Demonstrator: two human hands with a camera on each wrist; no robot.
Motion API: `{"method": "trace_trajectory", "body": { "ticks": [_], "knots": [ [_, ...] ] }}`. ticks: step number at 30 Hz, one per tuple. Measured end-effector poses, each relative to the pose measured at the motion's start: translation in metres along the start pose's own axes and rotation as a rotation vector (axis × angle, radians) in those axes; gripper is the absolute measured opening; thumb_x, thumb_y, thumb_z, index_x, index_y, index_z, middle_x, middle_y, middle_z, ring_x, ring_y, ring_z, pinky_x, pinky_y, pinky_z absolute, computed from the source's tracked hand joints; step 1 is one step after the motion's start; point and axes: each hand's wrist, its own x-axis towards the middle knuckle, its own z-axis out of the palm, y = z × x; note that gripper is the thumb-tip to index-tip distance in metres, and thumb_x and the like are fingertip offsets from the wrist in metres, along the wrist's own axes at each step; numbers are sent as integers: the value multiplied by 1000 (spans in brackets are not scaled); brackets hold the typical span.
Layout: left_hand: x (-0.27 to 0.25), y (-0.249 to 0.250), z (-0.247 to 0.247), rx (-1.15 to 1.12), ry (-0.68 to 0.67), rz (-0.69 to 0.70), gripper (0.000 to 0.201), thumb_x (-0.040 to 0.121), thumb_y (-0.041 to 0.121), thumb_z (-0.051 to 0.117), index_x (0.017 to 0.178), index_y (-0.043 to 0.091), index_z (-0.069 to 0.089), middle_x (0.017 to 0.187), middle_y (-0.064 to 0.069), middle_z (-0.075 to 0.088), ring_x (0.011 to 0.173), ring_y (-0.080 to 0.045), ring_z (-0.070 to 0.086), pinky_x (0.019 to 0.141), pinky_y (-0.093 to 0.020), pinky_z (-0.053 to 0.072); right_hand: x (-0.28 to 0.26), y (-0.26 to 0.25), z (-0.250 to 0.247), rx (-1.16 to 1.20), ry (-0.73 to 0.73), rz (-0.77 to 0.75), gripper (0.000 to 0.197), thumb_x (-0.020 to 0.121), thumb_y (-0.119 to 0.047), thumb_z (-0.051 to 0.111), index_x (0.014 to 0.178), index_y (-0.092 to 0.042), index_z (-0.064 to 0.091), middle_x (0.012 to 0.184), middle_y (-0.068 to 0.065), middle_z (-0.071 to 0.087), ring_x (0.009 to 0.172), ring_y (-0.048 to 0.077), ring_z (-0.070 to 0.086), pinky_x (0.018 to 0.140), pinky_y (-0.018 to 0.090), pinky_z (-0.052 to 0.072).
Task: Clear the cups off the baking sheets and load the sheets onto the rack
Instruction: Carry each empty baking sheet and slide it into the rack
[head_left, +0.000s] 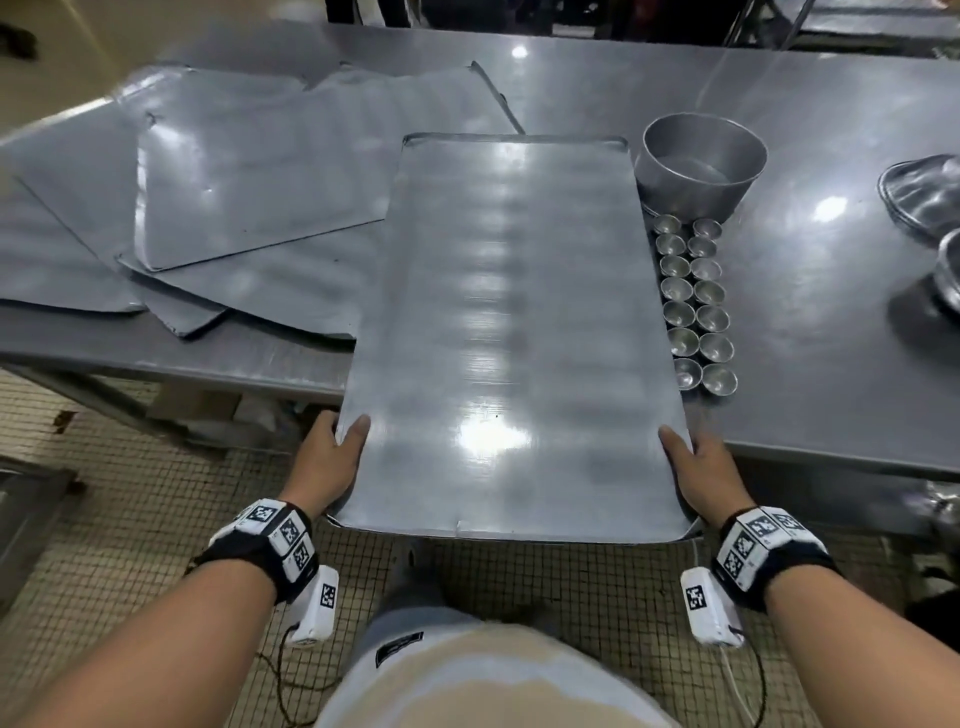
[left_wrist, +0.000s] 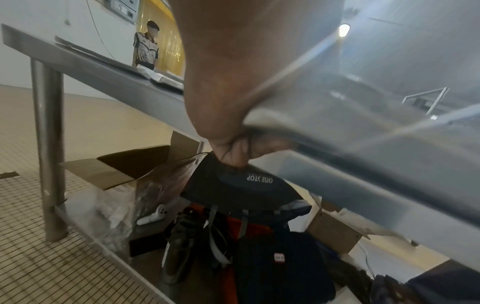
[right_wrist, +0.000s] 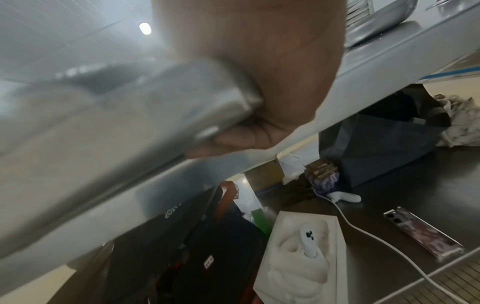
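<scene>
A long bare baking sheet (head_left: 509, 332) juts over the table's front edge toward me, its near end held off the table. My left hand (head_left: 332, 457) grips its near left corner, thumb on top, fingers underneath (left_wrist: 233, 152). My right hand (head_left: 701, 467) grips the near right corner (right_wrist: 233, 98) the same way. Several small metal cups (head_left: 696, 306) stand in two rows on the table just right of the sheet. More empty baking sheets (head_left: 249, 187) lie overlapped at the left of the table.
A round metal pan (head_left: 704, 166) stands behind the cups. Metal bowls (head_left: 930, 208) sit at the table's right edge. Under the steel table (head_left: 810, 395), a lower shelf holds bags, boxes (left_wrist: 124, 166) and a cable (right_wrist: 363, 230). A person (left_wrist: 145, 45) stands beyond the table.
</scene>
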Motion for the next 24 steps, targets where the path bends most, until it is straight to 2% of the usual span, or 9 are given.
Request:
{"method": "trace_trajectory", "body": {
  "ticks": [2, 4, 6, 12, 16, 18, 20, 22, 24],
  "knots": [
    [-10, -8, 6, 17, -16, -21, 39, 100, 50, 51, 112, 13, 55, 99, 3, 64, 91, -18, 63, 72, -35, 46, -11, 2, 0, -3, -18, 62, 33, 101, -41, 54, 116, -13, 65, 101, -3, 69, 92, 14, 65, 83, 31, 47],
    [-16, -20, 9, 26, -25, -31, 41, 100, 52, 50, 111, 14, 56, 102, 2, 65, 93, -19, 63, 79, -36, 47, -19, 7, 2, 0, -45, 123, 31, 102, -41, 51, 108, -14, 65, 93, -6, 67, 82, 5, 61, 69, 25, 45],
    [-19, -29, 11, 28, -31, -40, 42, 100, 54, 49, 109, 14, 56, 105, 2, 65, 95, -19, 63, 81, -37, 47, -26, 10, 3, 5, -60, 147, 32, 103, -41, 50, 103, -13, 65, 90, -8, 66, 80, 4, 60, 62, 21, 41],
    [-12, -17, 17, -9, -36, -61, 39, 101, 51, 50, 113, 14, 55, 102, 7, 63, 89, -8, 60, 76, -34, 45, -14, 9, 3, 34, -59, 144, 36, 102, -45, 50, 101, -13, 67, 93, -3, 69, 85, 11, 65, 65, 25, 46],
    [6, -9, 16, 4, -13, -46, 40, 100, 52, 51, 111, 14, 56, 102, 5, 64, 91, -11, 60, 80, -37, 46, -2, 2, 6, 5, -30, 122, 36, 102, -46, 50, 99, -15, 67, 90, -10, 66, 85, 6, 62, 74, 29, 45],
    [12, -7, 16, 12, -8, -39, 40, 100, 52, 51, 110, 13, 57, 101, 5, 64, 89, -10, 60, 77, -35, 45, 0, 0, 6, -11, -30, 132, 36, 102, -46, 50, 93, -15, 67, 87, -10, 66, 82, 5, 61, 69, 27, 45],
    [15, -6, 15, 12, -9, -28, 41, 100, 52, 51, 108, 12, 57, 100, 6, 64, 88, -7, 59, 70, -31, 45, 1, 0, 6, 3, -41, 147, 40, 101, -48, 50, 91, -14, 69, 87, -5, 71, 83, 11, 66, 69, 27, 47],
    [17, -7, 15, 18, 2, -15, 42, 99, 52, 52, 105, 11, 58, 98, 3, 65, 88, -9, 61, 66, -28, 44, 1, -1, 6, 1, -45, 148, 41, 101, -49, 51, 89, -14, 69, 88, -2, 72, 83, 13, 67, 67, 26, 47],
    [19, -9, 11, 24, 22, -3, 42, 99, 52, 52, 100, 11, 59, 95, -1, 66, 87, -14, 63, 66, -30, 45, 0, -2, 9, -7, -35, 129, 41, 101, -47, 51, 86, -13, 67, 86, -2, 71, 82, 13, 66, 64, 25, 45]
  ]
}}
